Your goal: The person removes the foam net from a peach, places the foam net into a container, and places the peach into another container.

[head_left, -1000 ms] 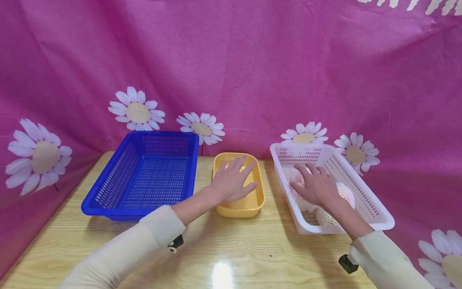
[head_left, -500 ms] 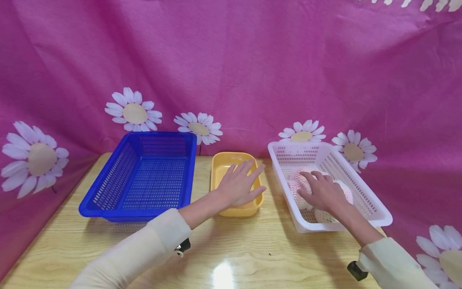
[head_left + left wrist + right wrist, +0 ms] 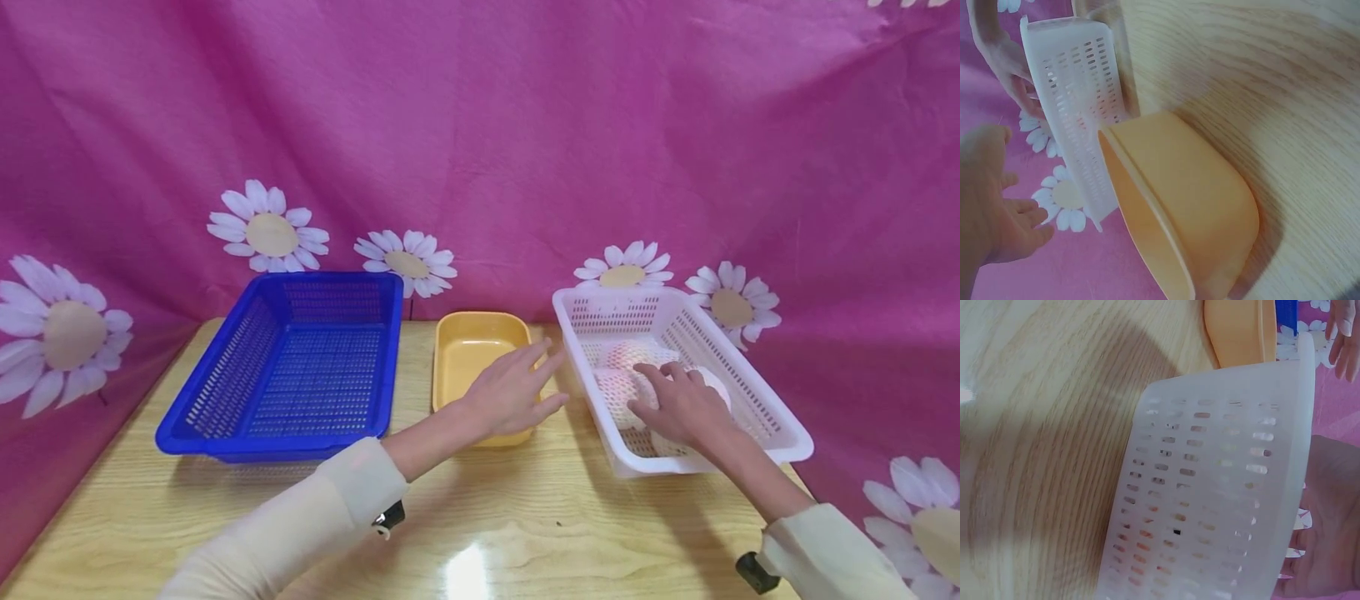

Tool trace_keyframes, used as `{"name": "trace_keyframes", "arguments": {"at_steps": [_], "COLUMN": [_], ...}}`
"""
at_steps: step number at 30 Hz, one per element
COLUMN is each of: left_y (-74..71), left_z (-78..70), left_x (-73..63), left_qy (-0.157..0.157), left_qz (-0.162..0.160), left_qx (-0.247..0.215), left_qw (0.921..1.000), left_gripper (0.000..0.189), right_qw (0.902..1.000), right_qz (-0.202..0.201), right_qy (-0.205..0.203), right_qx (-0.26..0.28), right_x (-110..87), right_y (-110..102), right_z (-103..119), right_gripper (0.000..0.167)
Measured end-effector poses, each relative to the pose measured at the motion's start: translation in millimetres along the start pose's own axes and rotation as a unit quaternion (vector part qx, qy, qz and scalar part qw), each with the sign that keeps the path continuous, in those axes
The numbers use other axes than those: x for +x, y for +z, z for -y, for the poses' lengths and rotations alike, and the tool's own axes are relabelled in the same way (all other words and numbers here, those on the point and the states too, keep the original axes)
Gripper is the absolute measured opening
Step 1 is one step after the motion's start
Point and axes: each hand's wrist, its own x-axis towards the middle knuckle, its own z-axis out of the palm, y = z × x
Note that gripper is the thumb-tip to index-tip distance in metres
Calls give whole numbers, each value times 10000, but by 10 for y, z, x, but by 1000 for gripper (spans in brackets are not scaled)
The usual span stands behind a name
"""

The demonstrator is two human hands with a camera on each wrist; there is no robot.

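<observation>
My right hand [image 3: 684,406] hovers over the near part of a white perforated basket [image 3: 588,385], its fingers slightly bent and pointing down into it. Several round things wrapped in pale pink-and-white foam netting [image 3: 628,355] lie inside, partly covered by that hand. Whether the fingertips touch one is hidden by the basket wall in the right wrist view. Spread and holding nothing, my left hand [image 3: 512,393] is above the right side of a yellow plastic tray [image 3: 471,360]. The left wrist view shows this hand [image 3: 1004,206] apart from the tray's rim.
A blue perforated basket [image 3: 322,375] stands on the left of the wooden table [image 3: 510,517]. The yellow tray sits between the two baskets. Behind them hangs a magenta cloth [image 3: 480,150] with printed white daisies.
My left hand has drifted right across the yellow tray. The right hand has shifted slightly right and nearer, over the netted things. The head view has turned a little. Nothing was picked up.
</observation>
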Motion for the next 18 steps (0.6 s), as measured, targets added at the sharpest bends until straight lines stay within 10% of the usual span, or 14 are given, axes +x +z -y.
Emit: {"name": "trace_keyframes", "arguments": {"at_steps": [18], "left_y": [174], "left_z": [-168], "left_x": [80], "left_qy": [591], "left_qz": [95], "left_qx": [-27], "left_qw": [9982], "left_gripper": [59], "right_qw": [9983], "right_qz": [421], "right_qy": [251], "right_qx": [307], "right_x": [-146], "right_y": [-36], "right_z": [-220], "right_gripper": [65]}}
